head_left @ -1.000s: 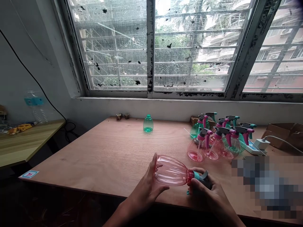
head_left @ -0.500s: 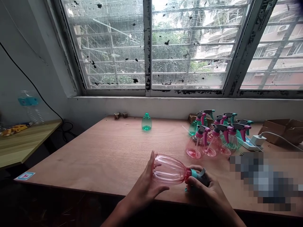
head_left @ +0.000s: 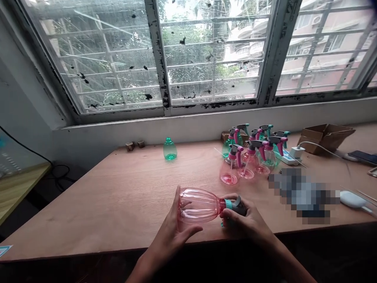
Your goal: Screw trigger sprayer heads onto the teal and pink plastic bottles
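Observation:
A clear pink spray bottle [head_left: 198,206] lies sideways in the air above the table's front part, its base to the left. My left hand [head_left: 173,226] cups the base end, with the fingers behind it and the thumb stretched out below. At the neck, my right hand [head_left: 250,218] is closed around the dark grey spray head [head_left: 239,208], which has a teal collar. The head sits against the bottle's mouth; whether it is screwed tight I cannot tell. Farther back stands a green bottle [head_left: 170,150] with no spray head on it.
Several pink and green spray bottles [head_left: 230,173] with heads stand grouped at the back right. Beyond them are a power strip [head_left: 290,158] with a cable and an open cardboard box [head_left: 324,137]. A blurred patch [head_left: 304,192] covers something on the right. Two small brown blocks [head_left: 130,147] sit at the back left.
The view has turned to the right, so everything appears shifted left and more of the table's right side shows. Both hands keep the same hold on the pink bottle and its head.

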Available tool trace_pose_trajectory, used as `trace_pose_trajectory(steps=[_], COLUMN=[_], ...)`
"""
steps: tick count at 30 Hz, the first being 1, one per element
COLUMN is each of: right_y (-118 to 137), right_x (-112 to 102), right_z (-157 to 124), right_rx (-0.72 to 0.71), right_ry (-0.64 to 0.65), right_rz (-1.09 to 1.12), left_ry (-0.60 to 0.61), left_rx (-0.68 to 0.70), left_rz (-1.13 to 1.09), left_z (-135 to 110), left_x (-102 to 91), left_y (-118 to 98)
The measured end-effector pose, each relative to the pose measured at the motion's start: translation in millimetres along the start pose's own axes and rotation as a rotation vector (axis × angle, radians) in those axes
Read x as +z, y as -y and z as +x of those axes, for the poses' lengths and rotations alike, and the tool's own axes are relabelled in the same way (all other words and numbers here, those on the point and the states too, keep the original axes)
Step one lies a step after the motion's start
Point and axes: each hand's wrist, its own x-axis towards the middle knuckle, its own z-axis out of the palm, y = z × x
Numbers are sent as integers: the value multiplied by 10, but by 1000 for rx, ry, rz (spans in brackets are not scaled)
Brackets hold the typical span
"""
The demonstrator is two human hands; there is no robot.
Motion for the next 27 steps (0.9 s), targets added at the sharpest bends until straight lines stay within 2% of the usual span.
trace_pose_trajectory(steps=[7, 13, 21, 27], right_y=[-4, 21, 51, 34], right_x=[-20, -15, -10, -30], right_z=[39, 38, 53, 45], right_rx=[-24, -24, 37, 68], right_ry=[-1, 2, 24, 41], right_rz=[99, 100, 62, 82], left_ry=[51, -21, -51, 45], left_rx=[-5, 26, 40, -12], left_rz=[13, 55, -88, -31], left_z=[37, 65, 50, 33], left_x=[-51, -15, 24, -47], left_y=[-36, -50, -2, -3])
